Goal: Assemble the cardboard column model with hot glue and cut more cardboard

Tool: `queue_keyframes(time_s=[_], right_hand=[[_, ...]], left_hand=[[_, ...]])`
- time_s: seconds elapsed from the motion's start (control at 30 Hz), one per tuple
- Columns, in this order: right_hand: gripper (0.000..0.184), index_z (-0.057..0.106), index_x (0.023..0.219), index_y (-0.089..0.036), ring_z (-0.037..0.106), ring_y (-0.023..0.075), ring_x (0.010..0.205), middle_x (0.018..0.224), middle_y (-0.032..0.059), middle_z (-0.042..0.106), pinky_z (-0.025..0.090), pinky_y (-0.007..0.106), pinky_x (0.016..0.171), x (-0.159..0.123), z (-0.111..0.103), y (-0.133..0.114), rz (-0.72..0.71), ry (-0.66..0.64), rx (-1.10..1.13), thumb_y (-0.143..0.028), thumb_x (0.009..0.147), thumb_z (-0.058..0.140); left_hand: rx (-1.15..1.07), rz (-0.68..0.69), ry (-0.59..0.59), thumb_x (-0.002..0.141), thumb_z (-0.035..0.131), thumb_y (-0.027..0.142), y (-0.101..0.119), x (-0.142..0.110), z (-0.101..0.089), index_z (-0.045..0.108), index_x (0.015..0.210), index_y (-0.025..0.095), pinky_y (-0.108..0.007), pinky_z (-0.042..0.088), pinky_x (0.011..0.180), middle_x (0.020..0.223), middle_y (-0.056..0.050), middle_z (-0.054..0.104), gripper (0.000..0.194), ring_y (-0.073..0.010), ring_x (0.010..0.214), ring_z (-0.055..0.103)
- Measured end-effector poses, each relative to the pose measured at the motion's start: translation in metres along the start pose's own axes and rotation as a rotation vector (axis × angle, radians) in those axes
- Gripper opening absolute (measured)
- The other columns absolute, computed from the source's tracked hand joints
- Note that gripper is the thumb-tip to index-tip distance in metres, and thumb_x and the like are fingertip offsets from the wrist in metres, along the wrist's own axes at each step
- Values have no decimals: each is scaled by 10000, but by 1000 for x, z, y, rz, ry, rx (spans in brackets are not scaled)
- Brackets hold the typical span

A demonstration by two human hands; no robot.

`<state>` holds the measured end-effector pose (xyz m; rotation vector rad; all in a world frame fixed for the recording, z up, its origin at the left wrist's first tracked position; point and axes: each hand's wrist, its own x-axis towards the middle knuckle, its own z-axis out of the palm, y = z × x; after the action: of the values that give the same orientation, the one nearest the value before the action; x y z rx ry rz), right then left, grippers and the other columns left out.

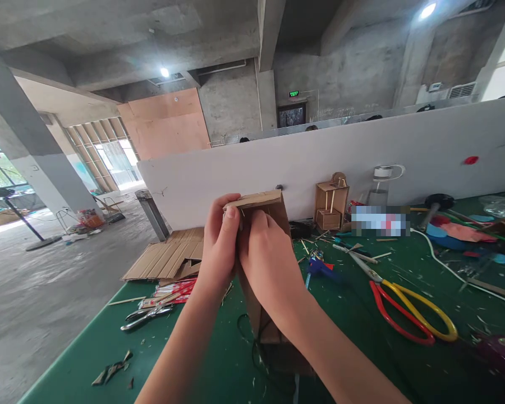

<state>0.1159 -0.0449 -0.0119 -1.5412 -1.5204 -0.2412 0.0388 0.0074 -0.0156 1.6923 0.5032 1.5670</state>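
A tall cardboard box (284, 216), its front side open, stands upright before me on the green table. My left hand (222, 233) is closed on its upper left edge, with the thumb pressed on the front of the corner and the fingers behind. Reaching inside just under the top panel, my right hand (266, 255) has its fingers curled against the inner left wall. Its fingertips are hidden, so I cannot make out whether they pinch something small. A dark cord (252, 342) lies by the foot of the box.
Scissors with red and yellow handles (412, 308) lie right, near a blue glue gun (322, 268). Pliers (147, 317) and cardboard sheets (164, 261) are left. Behind stand a small cardboard model (331, 205), a clear bottle (379, 188) and a white partition (244, 174).
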Motion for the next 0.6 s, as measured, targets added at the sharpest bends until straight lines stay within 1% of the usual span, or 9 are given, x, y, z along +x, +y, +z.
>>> queue_keyframes(time_s=[0.13, 0.33, 0.5, 0.6], right_hand=[[142, 550, 884, -135, 603, 181, 596, 799, 105, 637, 378, 287, 456, 0, 1, 0, -12, 16, -30, -163, 914, 415], [131, 551, 884, -128, 593, 175, 587, 801, 106, 632, 355, 283, 449, -1, 1, -1, -11, -1, -57, -144, 906, 423], [135, 552, 887, -119, 597, 184, 606, 805, 109, 631, 352, 289, 454, -1, 0, 0, -15, -16, -58, -148, 908, 422], [135, 552, 891, -116, 600, 190, 611, 805, 111, 631, 349, 293, 455, -1, 0, 1, -15, -19, -65, -137, 904, 420]], left_hand=[[8, -4, -12, 888, 449, 596, -1, 1, 0, 557, 1107, 305, -256, 398, 631, 732, 12, 508, 379, -131, 644, 483], [23, -3, 0, 889, 448, 594, -1, 1, -1, 557, 1111, 302, -264, 399, 673, 762, 2, 522, 383, -143, 692, 491], [-22, -15, -3, 879, 468, 598, -2, 1, 0, 561, 1103, 306, -253, 394, 630, 725, 9, 500, 380, -132, 656, 477], [-13, -13, -6, 883, 462, 592, -2, 1, 1, 554, 1109, 308, -258, 409, 636, 717, 10, 497, 375, -136, 657, 488]])
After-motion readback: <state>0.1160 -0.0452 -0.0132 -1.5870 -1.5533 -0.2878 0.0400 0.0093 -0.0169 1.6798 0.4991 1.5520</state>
